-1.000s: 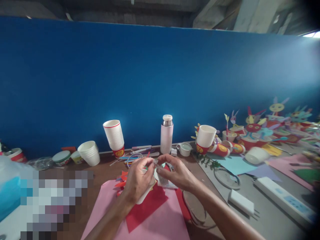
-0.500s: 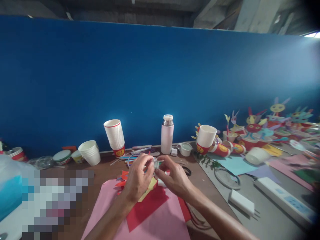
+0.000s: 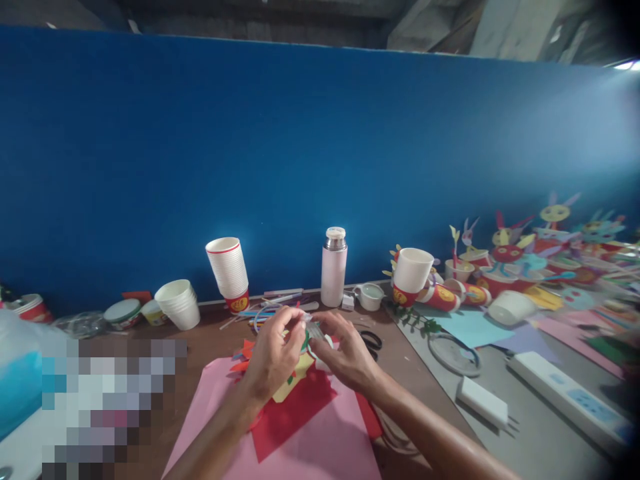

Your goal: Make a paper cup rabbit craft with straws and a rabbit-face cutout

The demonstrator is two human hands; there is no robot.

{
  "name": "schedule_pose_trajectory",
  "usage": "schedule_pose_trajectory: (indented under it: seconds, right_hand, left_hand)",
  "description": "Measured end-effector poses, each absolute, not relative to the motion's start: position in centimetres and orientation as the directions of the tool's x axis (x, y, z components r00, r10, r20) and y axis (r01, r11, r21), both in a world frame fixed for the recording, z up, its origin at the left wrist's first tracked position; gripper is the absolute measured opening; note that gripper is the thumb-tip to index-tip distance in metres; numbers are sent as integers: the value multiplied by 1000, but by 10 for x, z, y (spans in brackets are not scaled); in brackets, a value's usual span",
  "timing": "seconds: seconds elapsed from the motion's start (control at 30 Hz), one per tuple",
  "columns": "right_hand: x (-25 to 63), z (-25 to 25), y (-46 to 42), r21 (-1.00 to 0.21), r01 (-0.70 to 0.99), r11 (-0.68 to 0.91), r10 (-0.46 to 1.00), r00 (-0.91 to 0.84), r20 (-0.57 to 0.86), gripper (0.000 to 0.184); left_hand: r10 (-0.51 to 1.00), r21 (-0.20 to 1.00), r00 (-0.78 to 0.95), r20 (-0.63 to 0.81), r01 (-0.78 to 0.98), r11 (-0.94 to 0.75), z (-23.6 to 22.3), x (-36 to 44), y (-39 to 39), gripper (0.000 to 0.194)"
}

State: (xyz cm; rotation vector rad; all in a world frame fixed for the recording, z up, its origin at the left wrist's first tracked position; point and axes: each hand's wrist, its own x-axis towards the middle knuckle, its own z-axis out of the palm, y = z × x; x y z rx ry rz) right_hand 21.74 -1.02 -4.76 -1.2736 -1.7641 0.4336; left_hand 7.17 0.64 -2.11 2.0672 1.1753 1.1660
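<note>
Over the paper, my left hand (image 3: 276, 353) and my right hand (image 3: 350, 350) meet with their fingertips close together. A small clear, shiny plastic piece (image 3: 315, 331) sits between them; its exact kind I cannot make out. My right thumb and fingers close around it, while my left thumb and forefinger pinch at its whitish end. Beneath the hands lie a yellow paper piece (image 3: 299, 379), a sheet of red paper (image 3: 293, 417) and a large pink sheet (image 3: 320, 453). Orange-red paper cut-outs (image 3: 243, 357) lie left of my left hand.
Behind stand a pink thermos (image 3: 333, 277), a tall paper cup stack (image 3: 227, 270) and another cup stack (image 3: 413, 270). Black scissors handles (image 3: 373, 341) lie right of my hands. Further right are a white charger (image 3: 483, 402), a power strip (image 3: 570, 400) and several paper-cup figures (image 3: 507, 257).
Both hands stay over the paper while their fingers shift on the clear piece. The yellow paper beneath and the black scissors handles have come into clearer view.
</note>
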Motion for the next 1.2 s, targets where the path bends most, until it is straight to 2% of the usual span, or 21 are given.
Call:
schedule_pose_trajectory:
  seconds: [0.1,0.23,0.57,0.7,1.0,1.2]
  right_hand:
    - [221,-43,-10,-700,593,397,896,-84,436,26]
    - [222,-37,-10,-673,614,412,889,-108,445,17]
    - [224,-33,-10,-664,617,423,881,-107,461,16]
    - [225,-35,-9,-673,598,436,874,-105,474,18]
    - [230,-32,-7,-600,651,466,864,-187,468,14]
    - [237,-26,-8,-568,634,525,845,-307,439,19]
  left_hand:
    - [913,844,264,311,366,-393,-19,73,5,15]
    - [928,902,265,262,275,-334,-21,74,4,17]
    - [918,905,275,284,238,-351,-20,75,4,17]
    - [923,930,296,246,195,-310,-20,76,5,19]
    - [938,971,303,171,109,-212,-25,74,8,21]
    - [942,975,294,162,99,-199,-25,73,8,20]
